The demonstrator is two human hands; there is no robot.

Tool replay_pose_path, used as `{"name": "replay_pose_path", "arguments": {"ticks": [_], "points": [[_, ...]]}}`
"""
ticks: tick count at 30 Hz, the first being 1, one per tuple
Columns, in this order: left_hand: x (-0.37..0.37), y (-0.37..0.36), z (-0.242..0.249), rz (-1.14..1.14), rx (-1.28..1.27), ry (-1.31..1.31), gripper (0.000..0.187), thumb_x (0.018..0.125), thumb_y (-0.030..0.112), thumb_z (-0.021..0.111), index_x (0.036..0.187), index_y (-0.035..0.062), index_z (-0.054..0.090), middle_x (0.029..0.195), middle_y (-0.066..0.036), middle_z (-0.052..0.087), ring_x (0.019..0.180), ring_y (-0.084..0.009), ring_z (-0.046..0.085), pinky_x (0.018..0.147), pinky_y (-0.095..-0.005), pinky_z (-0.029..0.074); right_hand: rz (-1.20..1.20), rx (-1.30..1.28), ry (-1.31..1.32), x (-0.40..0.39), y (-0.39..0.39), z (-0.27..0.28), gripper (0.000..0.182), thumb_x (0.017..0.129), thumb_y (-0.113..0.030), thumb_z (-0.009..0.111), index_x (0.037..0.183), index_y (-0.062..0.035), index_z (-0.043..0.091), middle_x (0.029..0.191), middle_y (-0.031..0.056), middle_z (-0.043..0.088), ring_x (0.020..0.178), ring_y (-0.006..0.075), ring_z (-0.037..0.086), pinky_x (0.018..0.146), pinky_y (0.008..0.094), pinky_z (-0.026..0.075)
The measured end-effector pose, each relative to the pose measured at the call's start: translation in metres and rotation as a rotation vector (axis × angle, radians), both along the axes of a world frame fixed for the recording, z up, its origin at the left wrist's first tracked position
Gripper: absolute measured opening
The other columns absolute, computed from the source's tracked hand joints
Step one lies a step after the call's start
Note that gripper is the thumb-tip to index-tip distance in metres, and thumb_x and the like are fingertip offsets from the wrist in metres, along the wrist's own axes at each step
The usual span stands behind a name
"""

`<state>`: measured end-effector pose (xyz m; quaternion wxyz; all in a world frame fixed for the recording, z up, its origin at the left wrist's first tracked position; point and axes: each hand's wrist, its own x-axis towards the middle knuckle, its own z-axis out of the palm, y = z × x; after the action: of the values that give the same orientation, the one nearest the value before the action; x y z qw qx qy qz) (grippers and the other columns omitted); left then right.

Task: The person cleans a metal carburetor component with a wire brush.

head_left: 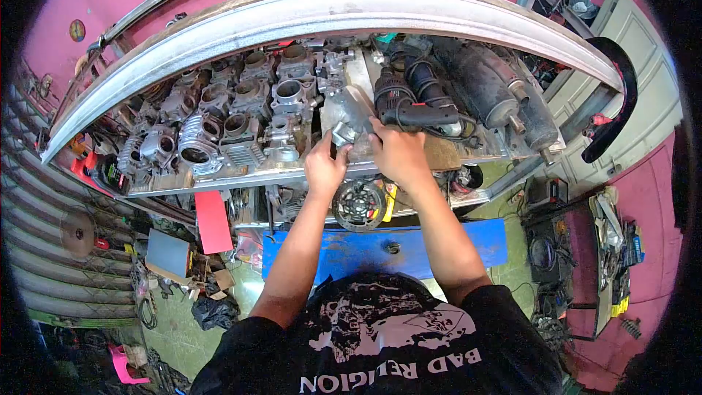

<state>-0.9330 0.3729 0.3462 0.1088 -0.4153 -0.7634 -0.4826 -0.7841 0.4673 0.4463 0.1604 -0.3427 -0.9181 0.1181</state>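
Note:
My left hand (326,166) is closed, with thumb and fingertips on a small shiny metal part (344,133) at the bench's front edge. Just right of it, my right hand (401,153) has its thumb and index finger bent toward each other; whatever lies between them is hidden. A grey metal sheet (347,106) lies under and behind the small part. Beyond my right hand rests a dark angle grinder (420,115), its body close to my knuckles.
Several engine cylinder blocks (289,91) crowd the bench's left side. Exhaust mufflers (486,88) lie at right. A white beam (336,6) arches across the back. Below the front edge are a brake disc (359,205) and a blue board (453,249).

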Motion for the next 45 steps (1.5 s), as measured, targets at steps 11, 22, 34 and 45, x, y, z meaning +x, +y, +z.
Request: {"name": "replay_pose_path", "arguments": {"ticks": [11, 22, 34, 45], "points": [[-0.001, -0.001, -0.005, 0.005, 0.003, 0.015, 0.054, 0.084, 0.031, 0.081, 0.125, -0.0004, 0.067, 0.095, -0.024, 0.071, 0.087, -0.0435, 0.070, 0.074, -0.0487, 0.055, 0.035, 0.170, 0.005, -0.013, -0.023, 0.004, 0.043, 0.092, -0.031, 0.065, 0.133, -0.0163, 0.068, 0.083, 0.0136, 0.074, 0.086, 0.0299, 0.071, 0.082, 0.0469, 0.042], [-0.003, 0.000, 0.001, -0.028, -0.054, -0.038, 0.054, 0.084, 0.031, 0.080, 0.128, 0.0034, 0.066, 0.087, -0.024, 0.070, 0.076, -0.0408, 0.068, 0.066, -0.0480, 0.053, 0.024, 0.321, 0.257, 0.031, -0.044, -0.039, 0.053, 0.087, -0.024, 0.071, 0.138, -0.0105, 0.063, 0.083, 0.0177, 0.073, 0.085, 0.0355, 0.069, 0.083, 0.0492, 0.042], [-0.001, -0.003, 0.011, -0.046, -0.175, -0.143, 0.059, 0.084, 0.030, 0.079, 0.135, 0.0062, 0.062, 0.096, -0.025, 0.072, 0.089, -0.0443, 0.070, 0.074, -0.0510, 0.056, -0.067, 0.254, 0.171, 0.035, -0.075, -0.055, 0.062, 0.087, -0.023, 0.072, 0.147, -0.0147, 0.056, 0.074, 0.0156, 0.070, 0.081, 0.0320, 0.066, 0.078, 0.0471, 0.039], [-0.004, -0.004, -0.003, -0.043, -0.082, -0.023, 0.060, 0.081, 0.023, 0.077, 0.136, 0.0027, 0.061, 0.093, -0.028, 0.071, 0.086, -0.0448, 0.070, 0.075, -0.0513, 0.056, -0.050, 0.379, 0.200, -0.008, -0.084, -0.058, 0.048, 0.092, -0.017, 0.056, 0.139, -0.0137, 0.064, 0.073, 0.0122, 0.068, 0.086, 0.0313, 0.061, 0.082, 0.0490, 0.039]]}}
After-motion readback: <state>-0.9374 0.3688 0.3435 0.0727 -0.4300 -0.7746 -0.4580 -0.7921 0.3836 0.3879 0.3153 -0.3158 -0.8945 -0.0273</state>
